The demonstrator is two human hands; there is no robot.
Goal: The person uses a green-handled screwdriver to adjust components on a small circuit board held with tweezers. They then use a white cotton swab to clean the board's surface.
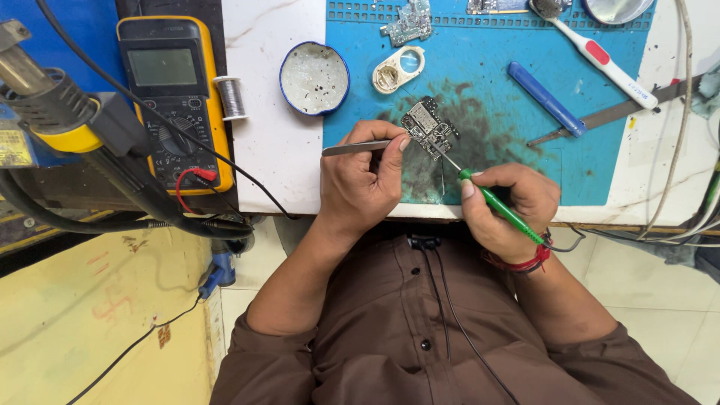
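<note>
Small circuit board [429, 127], dark with silvery shields, flat on a stained blue work mat [495, 105] near the front edge of a white bench [262, 142]. Left hand [358, 180] curled shut around metal tweezers [356, 148], thumb and forefinger pinched on the shaft, tips touching the board's left edge. Right hand [510, 206] closed in a pen grip on a green-handled soldering iron [499, 206], thin metal tip slanting up to the board's lower right corner. Red thread bracelet [525, 264] at the right wrist, brown shirt sleeves pushed back on both forearms.

On the mat beyond the board: a white plastic frame with a round opening [397, 69], a second bare board fragment [409, 22], a blue plastic pry tool [546, 99], a white toothbrush with a red grip patch [600, 56] and a long flat metal blade [607, 114] lying aslant. Just off the mat's left edge, a round blue-rimmed tin [314, 78] crusted with grey residue, and beside it a small spool of solder wire [231, 97]. Further left, a yellow-cased multimeter [172, 90] with a grey blank screen, a red-plugged lead [196, 178] at its foot. Hot-air gun nozzle [37, 94] with yellow collar looming large at far left, black hose trailing below the bench edge. White cable [679, 112] looping down the right side.
</note>
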